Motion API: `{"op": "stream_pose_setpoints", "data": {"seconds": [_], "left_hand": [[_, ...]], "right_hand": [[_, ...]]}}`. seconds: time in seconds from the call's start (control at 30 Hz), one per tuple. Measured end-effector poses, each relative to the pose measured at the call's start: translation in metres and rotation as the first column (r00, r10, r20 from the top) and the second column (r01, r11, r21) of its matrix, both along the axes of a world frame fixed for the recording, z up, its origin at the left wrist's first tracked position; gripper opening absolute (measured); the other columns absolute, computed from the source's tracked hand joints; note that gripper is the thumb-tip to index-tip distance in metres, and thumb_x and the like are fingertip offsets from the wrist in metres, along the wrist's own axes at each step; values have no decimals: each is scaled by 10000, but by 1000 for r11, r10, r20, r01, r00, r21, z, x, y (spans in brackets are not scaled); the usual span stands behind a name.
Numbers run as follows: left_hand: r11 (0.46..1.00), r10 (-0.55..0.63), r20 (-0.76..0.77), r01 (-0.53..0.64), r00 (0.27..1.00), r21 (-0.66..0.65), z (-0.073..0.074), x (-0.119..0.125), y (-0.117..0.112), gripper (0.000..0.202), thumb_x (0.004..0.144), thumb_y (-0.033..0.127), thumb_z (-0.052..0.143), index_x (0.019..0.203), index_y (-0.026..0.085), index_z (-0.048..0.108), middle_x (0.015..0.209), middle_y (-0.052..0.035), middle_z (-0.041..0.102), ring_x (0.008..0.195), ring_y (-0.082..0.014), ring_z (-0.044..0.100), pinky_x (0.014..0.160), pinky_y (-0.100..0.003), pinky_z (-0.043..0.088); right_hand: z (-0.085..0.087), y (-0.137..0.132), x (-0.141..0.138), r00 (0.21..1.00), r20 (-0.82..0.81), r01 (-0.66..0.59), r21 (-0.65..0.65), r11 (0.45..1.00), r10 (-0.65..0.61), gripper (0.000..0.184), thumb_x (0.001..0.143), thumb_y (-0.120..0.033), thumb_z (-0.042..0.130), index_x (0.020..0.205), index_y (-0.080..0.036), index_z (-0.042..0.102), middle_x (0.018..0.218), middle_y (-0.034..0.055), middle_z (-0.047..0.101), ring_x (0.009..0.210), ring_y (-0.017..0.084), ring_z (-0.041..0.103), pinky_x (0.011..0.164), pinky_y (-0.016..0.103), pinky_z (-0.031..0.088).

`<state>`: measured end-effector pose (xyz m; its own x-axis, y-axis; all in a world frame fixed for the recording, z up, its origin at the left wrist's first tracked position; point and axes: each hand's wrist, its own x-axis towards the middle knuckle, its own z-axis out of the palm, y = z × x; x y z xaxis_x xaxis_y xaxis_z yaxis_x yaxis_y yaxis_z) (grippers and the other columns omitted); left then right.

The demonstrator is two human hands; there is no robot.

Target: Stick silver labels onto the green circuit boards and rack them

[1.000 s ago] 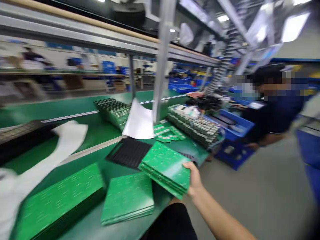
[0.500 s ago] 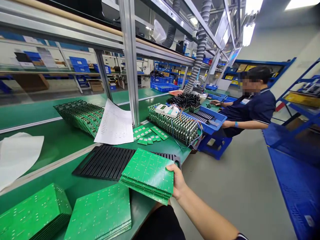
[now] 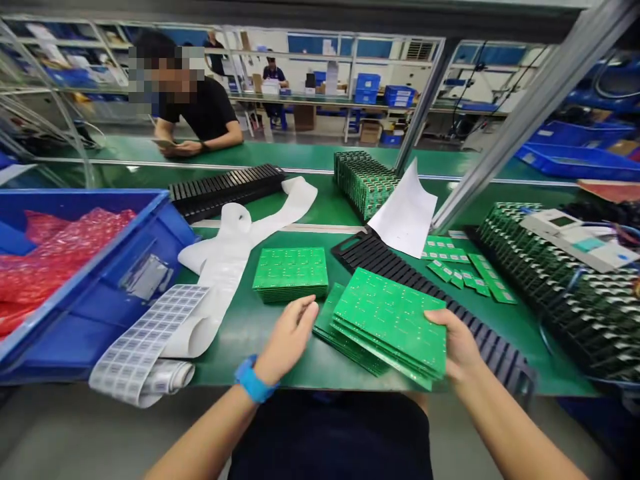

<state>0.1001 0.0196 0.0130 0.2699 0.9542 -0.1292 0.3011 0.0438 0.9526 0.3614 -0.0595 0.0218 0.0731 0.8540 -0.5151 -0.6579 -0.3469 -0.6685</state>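
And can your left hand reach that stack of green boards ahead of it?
Probably yes: the left hand is open just short of the stack of green circuit boards, with only bench mat between them.

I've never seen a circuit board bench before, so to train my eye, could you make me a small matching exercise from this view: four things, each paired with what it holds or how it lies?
Column one
1. right hand
2. left hand
3. blue plastic crate
4. black slotted rack

Column two
A. Lies on the green bench, partly beneath the held boards
B. Grips a fanned stack of green circuit boards
C. Holds crumpled red bags
D. Open and empty, with a blue wristband

Right pairs: 1-B, 2-D, 3-C, 4-A
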Motion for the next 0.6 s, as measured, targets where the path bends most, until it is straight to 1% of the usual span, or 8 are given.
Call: {"op": "stream_pose_setpoints", "data": {"seconds": [0.1, 0.17, 0.23, 0.33, 0.43, 0.5, 0.57, 0.6], "left_hand": [[998, -41, 67, 44, 997, -54, -14, 25, 8, 411, 874, 454, 424, 1088, 152, 604, 1180, -91, 606, 1129, -229, 524, 996, -365, 372], [991, -83, 111, 93, 990, -93, -17, 31, 11, 415, 856, 468, 458, 1071, 149, 612, 1150, -91, 628, 1083, -233, 559, 957, -360, 411], [983, -109, 153, 129, 982, -129, -18, 32, 12, 417, 835, 458, 504, 1099, 148, 593, 1150, -89, 631, 1054, -235, 579, 917, -353, 444], [973, -119, 190, 152, 974, -171, -19, 29, 13, 422, 831, 441, 518, 1130, 147, 568, 1157, -88, 626, 1058, -233, 576, 906, -347, 452], [969, -118, 193, 156, 974, -192, -23, 30, 12, 438, 824, 437, 531, 1151, 145, 542, 1176, -92, 612, 1089, -239, 557, 931, -356, 434], [969, -119, 184, 154, 976, -192, -25, 31, 12, 459, 819, 438, 539, 1170, 142, 519, 1207, -99, 591, 1114, -242, 542, 956, -364, 414], [967, -127, 182, 163, 975, -195, -25, 33, 13, 498, 812, 435, 550, 1206, 137, 485, 1247, -110, 564, 1141, -240, 525, 979, -367, 398], [965, -134, 176, 169, 975, -202, -24, 34, 13, 523, 807, 433, 557, 1227, 134, 468, 1271, -115, 545, 1157, -239, 514, 993, -368, 388]], "right_hand": [[-7, 14, -13, 996, -27, -82, -3, 997, 82, 435, 646, -261, 543, 1059, -143, 607, 910, 99, 714, 909, 288, 649, 860, 465, 471], [-13, 21, -19, 992, -65, -109, -5, 994, 108, 423, 661, -244, 543, 1065, -135, 603, 896, 95, 715, 902, 276, 651, 864, 461, 472], [-16, 24, -22, 990, -79, -114, -9, 993, 113, 384, 692, -240, 549, 1056, -129, 604, 890, 90, 715, 902, 261, 651, 868, 446, 474], [-8, 22, -21, 993, 11, -120, -8, 993, 120, 317, 754, -271, 584, 1041, -139, 611, 906, 84, 710, 909, 235, 646, 870, 412, 476], [9, 11, -16, 981, 146, -142, 80, 987, 129, 300, 810, -330, 579, 1057, -161, 608, 1010, 87, 684, 981, 214, 613, 910, 389, 444], [17, 1, -9, 973, 192, -157, 133, 979, 130, 313, 833, -355, 556, 1093, -184, 593, 1107, 85, 644, 1060, 202, 569, 964, 384, 394], [19, -10, -2, 964, 246, -129, 111, 985, 98, 334, 822, -347, 579, 1129, -217, 571, 1202, 70, 589, 1145, 186, 506, 1019, 377, 328], [18, -15, 1, 957, 285, -86, 77, 993, 61, 357, 805, -343, 601, 1142, -233, 559, 1244, 62, 557, 1185, 181, 469, 1037, 376, 299]]}}
